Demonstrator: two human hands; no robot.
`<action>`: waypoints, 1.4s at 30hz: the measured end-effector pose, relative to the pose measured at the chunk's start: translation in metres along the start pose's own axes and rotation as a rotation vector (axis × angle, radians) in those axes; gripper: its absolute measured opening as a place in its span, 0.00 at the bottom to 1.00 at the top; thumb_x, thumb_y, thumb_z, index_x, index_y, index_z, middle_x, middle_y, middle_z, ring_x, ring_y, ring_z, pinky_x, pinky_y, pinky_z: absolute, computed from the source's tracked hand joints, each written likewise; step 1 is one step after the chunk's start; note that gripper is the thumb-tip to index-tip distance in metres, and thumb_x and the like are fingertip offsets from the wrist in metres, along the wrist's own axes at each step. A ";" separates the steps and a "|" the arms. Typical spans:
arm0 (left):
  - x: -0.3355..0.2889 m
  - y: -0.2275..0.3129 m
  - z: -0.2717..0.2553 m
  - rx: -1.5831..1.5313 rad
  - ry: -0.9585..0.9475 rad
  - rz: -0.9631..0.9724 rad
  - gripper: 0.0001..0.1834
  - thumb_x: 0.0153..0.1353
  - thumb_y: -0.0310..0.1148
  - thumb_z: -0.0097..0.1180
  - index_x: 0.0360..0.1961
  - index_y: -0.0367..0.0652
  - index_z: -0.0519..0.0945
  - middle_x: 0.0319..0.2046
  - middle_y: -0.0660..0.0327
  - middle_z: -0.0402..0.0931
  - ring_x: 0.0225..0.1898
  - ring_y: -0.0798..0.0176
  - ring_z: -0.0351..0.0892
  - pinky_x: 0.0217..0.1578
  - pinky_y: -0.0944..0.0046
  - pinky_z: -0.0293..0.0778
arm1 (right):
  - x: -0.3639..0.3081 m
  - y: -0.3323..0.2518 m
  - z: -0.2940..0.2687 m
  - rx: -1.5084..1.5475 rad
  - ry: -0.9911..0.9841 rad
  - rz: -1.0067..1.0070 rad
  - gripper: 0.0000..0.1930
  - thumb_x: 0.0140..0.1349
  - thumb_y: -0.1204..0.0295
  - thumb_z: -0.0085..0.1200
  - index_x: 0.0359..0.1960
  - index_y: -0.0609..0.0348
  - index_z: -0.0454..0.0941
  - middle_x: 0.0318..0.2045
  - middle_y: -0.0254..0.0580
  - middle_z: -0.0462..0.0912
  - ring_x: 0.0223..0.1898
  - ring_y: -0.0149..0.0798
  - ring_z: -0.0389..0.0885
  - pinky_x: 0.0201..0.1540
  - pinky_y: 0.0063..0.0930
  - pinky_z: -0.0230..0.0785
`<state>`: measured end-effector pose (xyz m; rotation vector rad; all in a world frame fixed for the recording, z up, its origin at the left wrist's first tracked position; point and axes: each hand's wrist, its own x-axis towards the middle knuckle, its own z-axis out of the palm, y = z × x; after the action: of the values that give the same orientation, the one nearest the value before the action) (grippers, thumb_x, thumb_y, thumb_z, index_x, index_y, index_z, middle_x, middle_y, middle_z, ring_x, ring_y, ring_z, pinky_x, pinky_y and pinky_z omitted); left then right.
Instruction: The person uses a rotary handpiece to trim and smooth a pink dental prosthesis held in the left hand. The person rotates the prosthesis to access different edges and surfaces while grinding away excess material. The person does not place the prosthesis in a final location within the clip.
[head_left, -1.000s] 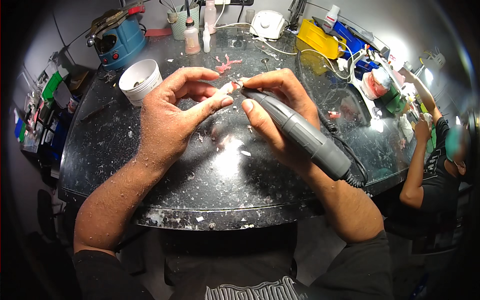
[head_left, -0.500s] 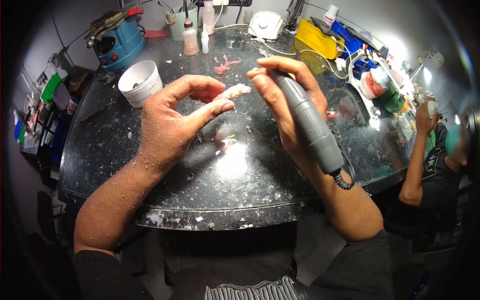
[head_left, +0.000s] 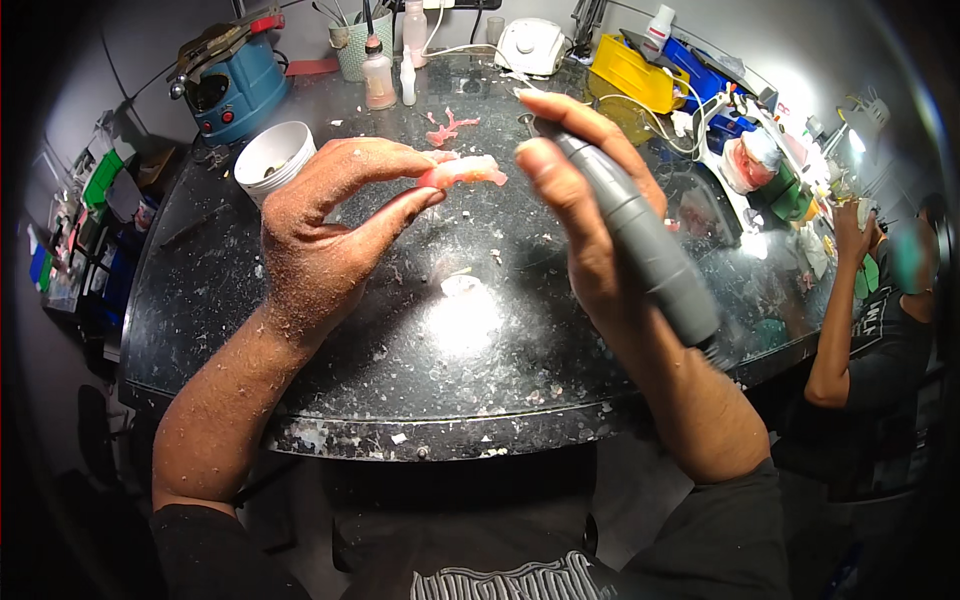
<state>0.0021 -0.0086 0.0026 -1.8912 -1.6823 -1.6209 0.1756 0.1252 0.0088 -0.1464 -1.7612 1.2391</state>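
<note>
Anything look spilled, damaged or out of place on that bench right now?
Mainly litter: pale flakes are strewn over the black tabletop, and specks cling to the left hand. A jagged pink scrap lies loose beyond that hand, looking like a stray offcut. I see no obvious liquid spill.

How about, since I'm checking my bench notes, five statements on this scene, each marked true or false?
1. The left hand holds a pinkish piece. True.
2. The right hand holds a grey handpiece. True.
3. The grey handpiece touches the pinkish piece. False: a gap shows between them.
4. The white tub stands right of both hands. False: the white tub is on the left, partly behind the left hand.
5. A yellow bin stands right of the white dial box. True.
</note>
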 end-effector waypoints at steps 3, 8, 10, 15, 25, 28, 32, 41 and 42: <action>0.001 -0.004 -0.003 0.092 0.015 0.036 0.12 0.54 0.18 0.69 0.41 0.37 0.86 0.42 0.59 0.85 0.48 0.63 0.82 0.54 0.64 0.74 | 0.003 -0.001 -0.006 0.102 -0.016 0.067 0.19 0.70 0.66 0.55 0.56 0.67 0.77 0.48 0.46 0.82 0.47 0.35 0.84 0.59 0.31 0.75; 0.001 -0.006 0.002 0.144 0.039 0.020 0.11 0.54 0.19 0.69 0.40 0.38 0.87 0.40 0.60 0.85 0.47 0.64 0.82 0.52 0.65 0.74 | 0.001 0.004 -0.006 0.068 -0.020 0.127 0.14 0.70 0.69 0.55 0.50 0.67 0.74 0.44 0.51 0.84 0.47 0.39 0.86 0.58 0.34 0.78; 0.001 -0.005 0.002 0.181 0.033 0.005 0.12 0.53 0.19 0.69 0.40 0.38 0.87 0.40 0.59 0.85 0.46 0.64 0.82 0.52 0.65 0.74 | 0.000 0.005 -0.007 0.057 -0.031 0.141 0.13 0.70 0.69 0.56 0.48 0.67 0.74 0.43 0.52 0.84 0.47 0.39 0.86 0.57 0.33 0.78; 0.002 -0.005 0.003 0.214 0.043 0.066 0.11 0.52 0.20 0.71 0.37 0.40 0.88 0.38 0.60 0.86 0.44 0.63 0.82 0.49 0.64 0.74 | -0.003 0.006 -0.004 0.007 -0.048 0.118 0.11 0.69 0.70 0.58 0.45 0.65 0.76 0.39 0.45 0.84 0.43 0.33 0.85 0.54 0.29 0.78; 0.002 -0.003 0.003 0.213 0.064 0.083 0.10 0.50 0.22 0.73 0.36 0.42 0.88 0.36 0.61 0.87 0.42 0.64 0.83 0.47 0.64 0.74 | -0.004 0.005 -0.002 0.017 -0.070 0.093 0.12 0.67 0.69 0.60 0.45 0.64 0.77 0.39 0.41 0.83 0.42 0.29 0.83 0.51 0.25 0.76; 0.001 -0.003 0.004 0.208 0.064 0.075 0.11 0.50 0.23 0.73 0.36 0.42 0.88 0.36 0.61 0.87 0.42 0.65 0.83 0.46 0.64 0.74 | -0.004 0.003 -0.002 0.002 -0.084 0.102 0.11 0.67 0.69 0.60 0.44 0.64 0.77 0.38 0.40 0.83 0.42 0.29 0.83 0.51 0.24 0.76; 0.001 -0.003 0.004 0.210 0.057 0.075 0.11 0.50 0.23 0.73 0.36 0.42 0.88 0.37 0.61 0.87 0.42 0.64 0.83 0.46 0.64 0.74 | -0.004 0.007 -0.002 0.018 -0.059 0.067 0.12 0.67 0.69 0.61 0.45 0.64 0.78 0.37 0.40 0.84 0.42 0.28 0.82 0.49 0.22 0.74; 0.003 -0.002 0.004 0.228 0.046 0.116 0.11 0.51 0.23 0.73 0.37 0.44 0.89 0.37 0.62 0.86 0.43 0.64 0.83 0.47 0.64 0.75 | -0.005 0.003 0.001 0.048 -0.097 0.087 0.13 0.66 0.68 0.62 0.45 0.63 0.79 0.37 0.37 0.84 0.41 0.26 0.81 0.46 0.19 0.72; 0.003 -0.003 0.004 0.226 0.049 0.114 0.11 0.50 0.23 0.73 0.37 0.44 0.89 0.37 0.62 0.86 0.43 0.64 0.83 0.46 0.65 0.75 | -0.005 0.003 0.001 0.054 -0.105 0.080 0.13 0.66 0.68 0.63 0.45 0.63 0.79 0.37 0.37 0.84 0.41 0.25 0.80 0.46 0.19 0.72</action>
<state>0.0021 -0.0029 0.0018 -1.7883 -1.6283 -1.3607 0.1761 0.1229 0.0031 -0.1236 -1.8245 1.3730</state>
